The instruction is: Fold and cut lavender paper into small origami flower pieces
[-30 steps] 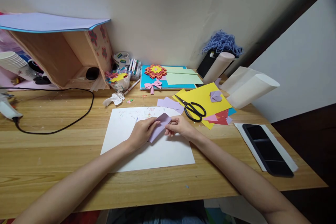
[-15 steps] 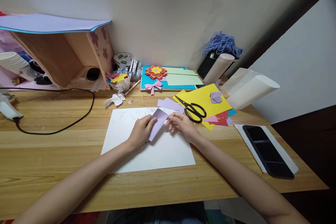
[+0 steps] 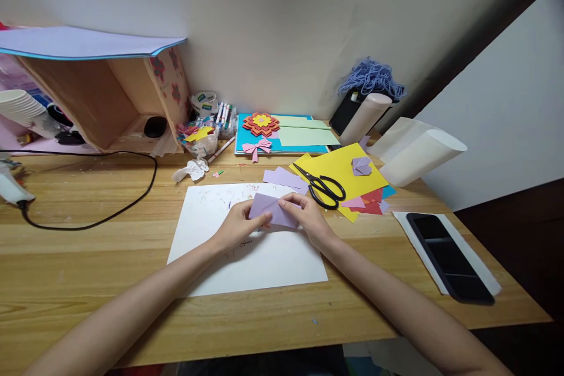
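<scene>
A lilac rectangular paper piece (image 3: 270, 205) was held above the far half of a large white paper sheet (image 3: 273, 264), the left hand (image 3: 238, 223) and right hand (image 3: 308, 217) each with its grip pinching it. Lilac paper offcuts (image 3: 285, 178) lay at the sheet's far edge; near its far right corner, black-handled scissors (image 3: 326, 190) rested across yellow paper (image 3: 339, 163). A black phone (image 3: 449, 258) lay near the right edge of the wooden counter (image 3: 110, 258), beneath a pale wall (image 3: 264, 23).

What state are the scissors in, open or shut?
Shut, it seems: on the scissors, the blades lie together and run to a single tip.
</scene>
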Motion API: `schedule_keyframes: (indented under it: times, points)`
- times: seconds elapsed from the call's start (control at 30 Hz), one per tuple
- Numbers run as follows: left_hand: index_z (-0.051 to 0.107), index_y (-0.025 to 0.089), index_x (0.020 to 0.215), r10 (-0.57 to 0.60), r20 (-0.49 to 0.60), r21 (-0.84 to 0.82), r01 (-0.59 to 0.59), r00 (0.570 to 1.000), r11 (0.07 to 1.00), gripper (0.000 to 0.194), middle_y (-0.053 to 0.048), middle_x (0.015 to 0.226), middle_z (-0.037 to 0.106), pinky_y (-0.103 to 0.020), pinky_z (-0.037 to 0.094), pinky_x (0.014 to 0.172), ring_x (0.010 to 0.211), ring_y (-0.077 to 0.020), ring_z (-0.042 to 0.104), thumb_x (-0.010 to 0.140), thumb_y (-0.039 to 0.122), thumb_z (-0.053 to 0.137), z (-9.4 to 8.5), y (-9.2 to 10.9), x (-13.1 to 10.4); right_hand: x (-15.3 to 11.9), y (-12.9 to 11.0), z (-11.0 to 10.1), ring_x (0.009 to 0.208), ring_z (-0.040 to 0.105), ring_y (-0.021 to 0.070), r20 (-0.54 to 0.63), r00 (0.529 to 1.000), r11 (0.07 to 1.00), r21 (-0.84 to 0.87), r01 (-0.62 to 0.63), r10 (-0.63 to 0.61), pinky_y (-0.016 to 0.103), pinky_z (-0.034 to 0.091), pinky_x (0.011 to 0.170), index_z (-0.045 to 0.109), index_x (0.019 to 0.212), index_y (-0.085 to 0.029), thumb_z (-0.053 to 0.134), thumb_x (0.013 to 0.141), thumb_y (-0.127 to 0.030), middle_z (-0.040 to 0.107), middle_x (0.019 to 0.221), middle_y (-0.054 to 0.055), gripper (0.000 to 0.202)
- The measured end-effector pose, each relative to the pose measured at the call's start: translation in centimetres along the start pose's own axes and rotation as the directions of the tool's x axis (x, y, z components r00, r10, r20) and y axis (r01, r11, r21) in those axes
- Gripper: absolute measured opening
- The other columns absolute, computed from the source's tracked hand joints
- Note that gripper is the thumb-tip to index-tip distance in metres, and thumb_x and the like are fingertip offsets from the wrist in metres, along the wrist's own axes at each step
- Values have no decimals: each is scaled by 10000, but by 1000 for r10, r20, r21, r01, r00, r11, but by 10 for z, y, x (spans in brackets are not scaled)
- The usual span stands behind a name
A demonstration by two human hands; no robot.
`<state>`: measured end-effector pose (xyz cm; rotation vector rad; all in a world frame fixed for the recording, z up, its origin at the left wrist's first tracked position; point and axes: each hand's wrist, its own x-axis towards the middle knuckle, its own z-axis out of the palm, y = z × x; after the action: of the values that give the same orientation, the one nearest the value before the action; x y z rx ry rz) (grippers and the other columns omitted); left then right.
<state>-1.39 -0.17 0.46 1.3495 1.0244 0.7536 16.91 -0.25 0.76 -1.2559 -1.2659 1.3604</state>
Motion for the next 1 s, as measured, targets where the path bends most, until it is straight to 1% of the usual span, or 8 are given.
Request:
schedule_keyframes:
  times: [0.13,0.2,0.3,0.37,0.5,0.67,0.8,1.0]
  points:
    - [638,123,810,-29,29,130,25,999,991,331,-56,740,668,-262,441,609,663,-163,597,740,447,631,-1,3,-2,0,-1,-2,784,577,176,15,999,996,-81,38,-37,263,425,689,652,764,-173,644,729,-385,653,811,22,215]
    - [646,133,795,18,-2,229,-17,1000,973,343,-40,723,656,-251,408,580,645,-155,570,768,470,583,-1,6,-2,0,-2,-1,781,585,177,63,997,992,-111,61,-54,268,428,705,663,751,-170,646,730,-360,662,794,24,192]
    - [660,147,754,124,-35,340,-105,992,934,367,-24,729,645,-245,386,610,689,-155,550,817,474,506,-2,11,-3,-2,-5,0,782,599,181,137,987,981,-162,110,-88,275,431,728,681,746,-166,637,745,-335,676,774,27,175]
    - [658,149,738,151,-35,361,-129,988,924,371,-16,718,641,-240,381,618,693,-152,543,829,466,486,-1,13,-4,-4,-6,2,794,607,185,137,985,975,-181,130,-106,279,436,740,689,755,-165,633,750,-328,686,785,31,172]
    - [638,148,707,189,-27,405,-162,982,900,362,-6,673,626,-230,365,591,632,-131,513,843,437,466,2,13,-6,-6,-5,5,801,621,194,86,990,972,-199,128,-113,287,450,746,687,743,-163,645,733,-311,696,787,36,154]
    - [619,151,675,218,-6,444,-192,976,875,360,0,629,601,-234,357,582,600,-126,498,853,412,446,4,13,-9,-3,-1,4,780,631,198,105,985,965,-210,154,-134,303,462,750,692,723,-172,636,734,-288,701,767,36,129]
    - [608,159,660,217,-13,441,-190,976,877,334,3,624,592,-238,366,592,609,-131,501,847,387,452,4,14,-9,1,1,0,760,631,200,123,983,961,-228,159,-134,309,470,729,694,711,-175,627,731,-281,704,755,40,127]
    - [585,159,624,203,-73,426,-153,976,891,290,9,620,579,-238,367,598,611,-130,492,819,347,483,2,15,-9,7,0,-11,681,604,173,77,993,971,-219,100,-85,284,455,634,674,680,-159,646,698,-294,684,714,40,138]
